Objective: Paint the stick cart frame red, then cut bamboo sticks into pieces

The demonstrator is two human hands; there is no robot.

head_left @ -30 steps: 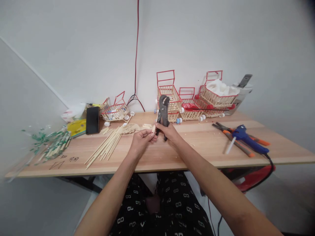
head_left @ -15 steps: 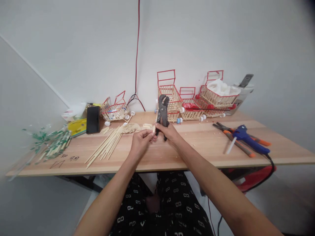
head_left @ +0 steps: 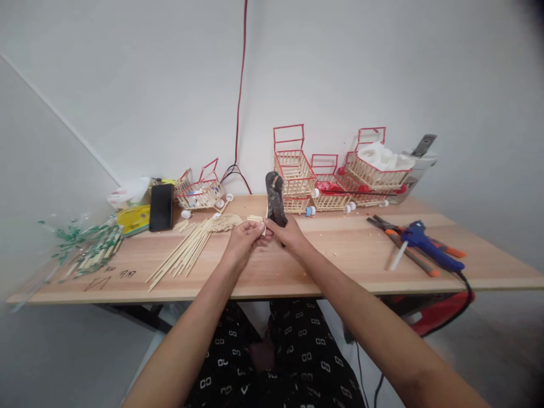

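Near the middle of the table, my left hand [head_left: 245, 237] is closed, thumb and fingers pinching a short wooden stick [head_left: 264, 230]. Beside it, my right hand [head_left: 290, 233] grips a dark hand cutter [head_left: 275, 195], held upright with its jaws at the top. The right thumb reaches across to the stick, and the two hands nearly touch. Just behind the left hand lie short cut sticks [head_left: 254, 217]. A fan of long wooden sticks [head_left: 181, 249] is spread on the table to its left.
Behind my hands stand small stick carts with red rims [head_left: 293, 170]. At right are a blue glue gun [head_left: 431, 246] and orange-handled pliers [head_left: 414, 255]. A phone [head_left: 161, 207], a yellow packet [head_left: 134, 220] and wrapped stick bundles [head_left: 100, 246] occupy the left of the table [head_left: 255, 280].
The cutter has turned and come slightly lower and left, so its jaws show from a narrower side. My right thumb has moved closer to my left fingers.
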